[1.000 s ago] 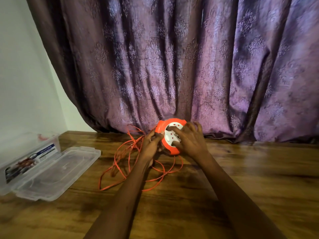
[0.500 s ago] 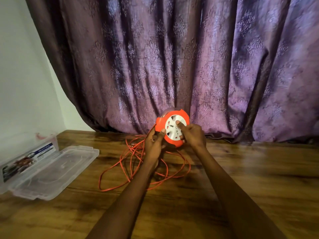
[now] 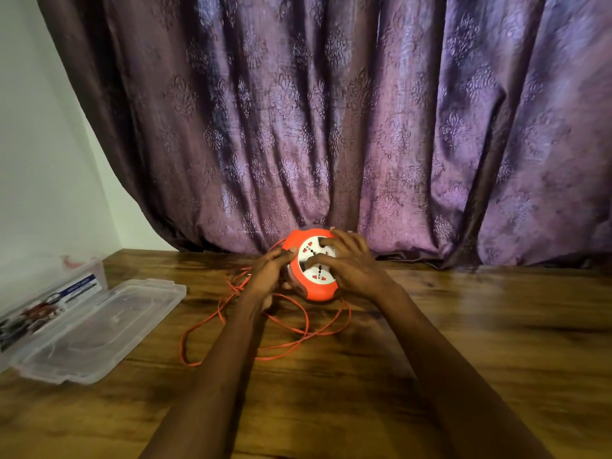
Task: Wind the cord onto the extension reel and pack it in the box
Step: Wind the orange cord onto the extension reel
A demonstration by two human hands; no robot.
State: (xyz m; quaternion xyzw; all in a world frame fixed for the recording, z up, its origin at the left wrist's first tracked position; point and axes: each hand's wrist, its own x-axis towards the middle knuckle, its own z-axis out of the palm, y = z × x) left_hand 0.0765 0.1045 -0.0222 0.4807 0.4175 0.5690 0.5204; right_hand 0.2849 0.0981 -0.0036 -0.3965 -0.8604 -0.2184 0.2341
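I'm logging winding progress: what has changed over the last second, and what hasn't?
The reel rose half a second ago and is back down near the table. The right hand shifted its fingers around the socket face, as if turning it. The loose cord has drawn into fewer loops. The left hand still grips the reel's side; the box and lid haven't moved.

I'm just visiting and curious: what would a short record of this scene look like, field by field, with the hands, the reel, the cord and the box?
surface: wooden table
backdrop: purple curtain
reel: orange with a white socket face, held between both hands
left hand: grips the reel's left edge
right hand: fingers spread on the socket face
cord: orange, mostly loose in loops on the table
box: clear plastic, open, at far left
lid: lies flat beside the box
packing: not yet done
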